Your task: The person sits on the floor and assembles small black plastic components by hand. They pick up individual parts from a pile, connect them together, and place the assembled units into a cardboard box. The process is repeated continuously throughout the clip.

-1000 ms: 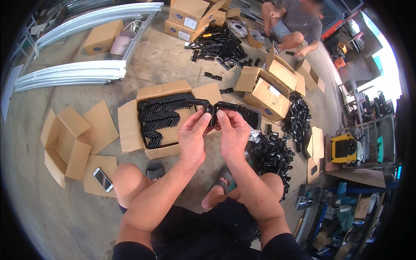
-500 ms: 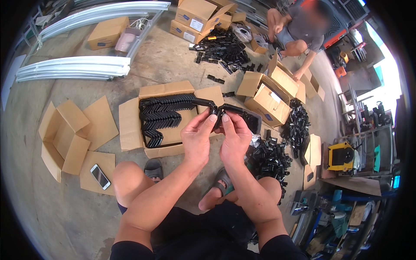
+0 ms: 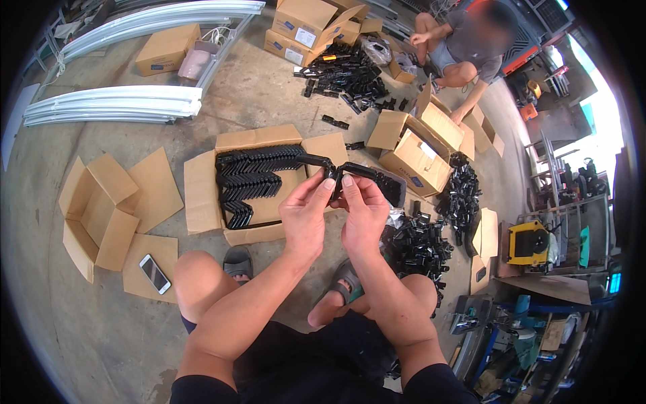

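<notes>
Black glossy angled pieces (image 3: 317,160) sit pinched between thumb and fingers of my left hand (image 3: 304,213) and my right hand (image 3: 364,213), their long arms pointing outward left and right. An open brown cardboard box (image 3: 257,235) holding rows of nested black brackets (image 3: 259,184) lies forward-left, nearer my left hand.

I see the person's left forearm (image 3: 269,286) and right forearm (image 3: 397,289) reach forward, converging between bent, spread knees (image 3: 200,281), elbows flared outward. The left hand (image 3: 304,219) and right hand (image 3: 365,219) sit close together, thumbs (image 3: 324,194) uppermost and pointing ahead, fingers curled inward, both pinching.
</notes>
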Motion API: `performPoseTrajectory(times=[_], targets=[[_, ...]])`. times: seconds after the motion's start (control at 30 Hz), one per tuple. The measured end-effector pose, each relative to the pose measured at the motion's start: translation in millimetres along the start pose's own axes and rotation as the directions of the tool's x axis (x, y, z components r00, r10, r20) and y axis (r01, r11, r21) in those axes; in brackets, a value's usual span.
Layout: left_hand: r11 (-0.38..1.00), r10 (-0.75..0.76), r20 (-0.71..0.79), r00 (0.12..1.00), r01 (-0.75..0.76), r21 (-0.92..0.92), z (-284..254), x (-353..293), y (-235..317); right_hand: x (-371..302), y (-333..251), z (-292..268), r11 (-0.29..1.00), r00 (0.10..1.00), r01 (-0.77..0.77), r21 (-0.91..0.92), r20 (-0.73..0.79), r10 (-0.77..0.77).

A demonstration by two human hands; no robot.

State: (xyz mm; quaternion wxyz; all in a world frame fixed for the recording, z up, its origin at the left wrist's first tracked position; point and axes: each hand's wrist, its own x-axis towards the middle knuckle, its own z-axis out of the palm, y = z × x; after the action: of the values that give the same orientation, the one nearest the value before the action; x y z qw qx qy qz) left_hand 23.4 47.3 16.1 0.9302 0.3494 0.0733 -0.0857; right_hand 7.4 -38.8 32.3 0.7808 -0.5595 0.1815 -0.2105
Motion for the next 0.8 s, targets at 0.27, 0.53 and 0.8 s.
performPoseTrajectory(times=[0.27, 0.53, 0.8], targets=[[0.999, 0.037, 0.001, 0.999, -0.037, 0.016, 4.5, -1.1, -0.9, 1.0, -4.0, -7.9, 1.0, 1.0, -0.009, 0.017, -0.006, 0.009], [0.999, 0.043, 0.023, 0.999, -0.043, 0.012, 6.6, 0.6, -4.6, 5.6, 1.4, -16.7, 0.999, 1.0, -0.018, 0.05, 0.002, 0.018], [1.0, 0.018, 0.024, 1.0, -0.019, 0.017, 7.2, 2.4, -8.5, 6.6, -1.7, -16.7, 0.999, 1.0, -0.015, 0.046, 0.012, 0.015]])
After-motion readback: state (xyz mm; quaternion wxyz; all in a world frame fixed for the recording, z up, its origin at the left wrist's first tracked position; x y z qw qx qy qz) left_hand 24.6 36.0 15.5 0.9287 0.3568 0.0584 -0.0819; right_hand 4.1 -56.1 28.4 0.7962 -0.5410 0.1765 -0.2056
